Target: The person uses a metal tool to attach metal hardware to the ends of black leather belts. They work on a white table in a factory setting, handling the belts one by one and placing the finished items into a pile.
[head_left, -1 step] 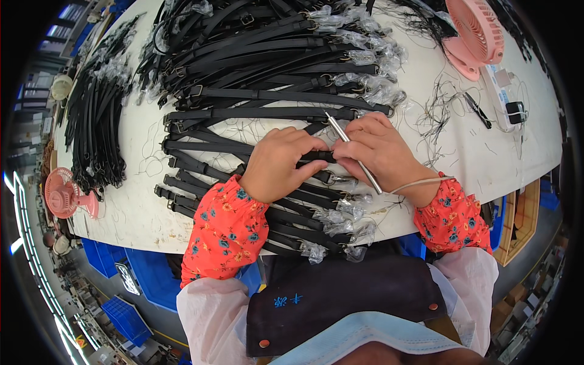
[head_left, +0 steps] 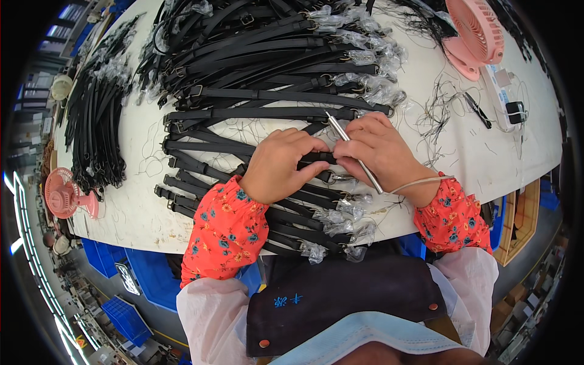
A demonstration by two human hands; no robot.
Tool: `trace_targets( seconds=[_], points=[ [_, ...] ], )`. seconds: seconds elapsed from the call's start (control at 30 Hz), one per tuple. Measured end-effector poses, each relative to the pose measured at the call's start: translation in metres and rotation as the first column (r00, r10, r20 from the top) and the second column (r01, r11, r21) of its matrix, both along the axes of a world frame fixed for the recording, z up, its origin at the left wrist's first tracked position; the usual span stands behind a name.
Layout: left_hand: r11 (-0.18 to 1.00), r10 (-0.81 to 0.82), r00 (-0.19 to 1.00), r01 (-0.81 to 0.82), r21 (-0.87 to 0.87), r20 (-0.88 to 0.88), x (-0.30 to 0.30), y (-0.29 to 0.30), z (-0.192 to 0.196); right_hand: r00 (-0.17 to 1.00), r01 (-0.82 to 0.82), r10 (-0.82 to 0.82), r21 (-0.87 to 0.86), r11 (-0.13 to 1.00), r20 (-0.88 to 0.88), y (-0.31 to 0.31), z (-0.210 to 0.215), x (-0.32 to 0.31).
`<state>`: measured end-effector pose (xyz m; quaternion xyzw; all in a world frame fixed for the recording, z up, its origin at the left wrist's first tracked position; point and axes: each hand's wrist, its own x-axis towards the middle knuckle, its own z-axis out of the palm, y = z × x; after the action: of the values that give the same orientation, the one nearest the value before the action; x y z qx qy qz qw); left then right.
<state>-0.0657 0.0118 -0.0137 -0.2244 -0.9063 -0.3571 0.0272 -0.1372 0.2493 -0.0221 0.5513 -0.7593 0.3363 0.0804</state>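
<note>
My left hand (head_left: pixel 275 163) pinches a black strap (head_left: pixel 314 157) between thumb and forefinger, above a row of similar straps. In my right hand (head_left: pixel 383 151) is a silver pen-shaped tool (head_left: pixel 336 128), its thin tip pointing up and away to the left. A pale cord (head_left: pixel 410 184) runs from the tool's lower end across my right wrist. The right fingertips meet the held strap close to the left ones; the exact contact is hidden by the fingers. Black straps (head_left: pixel 261 113) with metal buckles, several with clear plastic wrap (head_left: pixel 331 220) at their right ends, lie around both hands.
Another bundle of black straps (head_left: pixel 97 128) lies at the left of the white table (head_left: pixel 146 222). Pink fans stand at the left (head_left: pixel 61 193) and far right (head_left: pixel 477 30). Black-handled snips (head_left: pixel 477 111), a power strip (head_left: pixel 497 97) and loose threads (head_left: pixel 435 118) are at the right.
</note>
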Motion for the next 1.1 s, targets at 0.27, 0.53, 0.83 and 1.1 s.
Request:
trace_targets(
  seconds=[0.27,0.53,0.83,1.1],
  points=[
    [0.975,0.076,0.974,-0.117,0.187,0.213,0.004,-0.005,0.008,0.988,-0.021,0.035,-0.093,0.995,0.152,-0.002,0.005,-0.001],
    [0.929,0.271,0.962,-0.273,-0.251,-0.044,0.001,-0.024,0.016,0.942,0.074,-0.049,-0.065,0.995,0.331,0.004,0.003,0.003],
    [0.976,-0.002,0.967,-0.054,-0.213,-0.257,0.003,0.003,0.003,0.908,0.125,-0.093,-0.051,0.991,0.408,0.002,0.004,0.006],
    [0.966,-0.188,0.934,0.231,-0.115,0.303,0.011,-0.016,0.018,0.985,0.101,-0.091,-0.059,0.993,0.149,0.001,-0.004,-0.001]
  ],
)
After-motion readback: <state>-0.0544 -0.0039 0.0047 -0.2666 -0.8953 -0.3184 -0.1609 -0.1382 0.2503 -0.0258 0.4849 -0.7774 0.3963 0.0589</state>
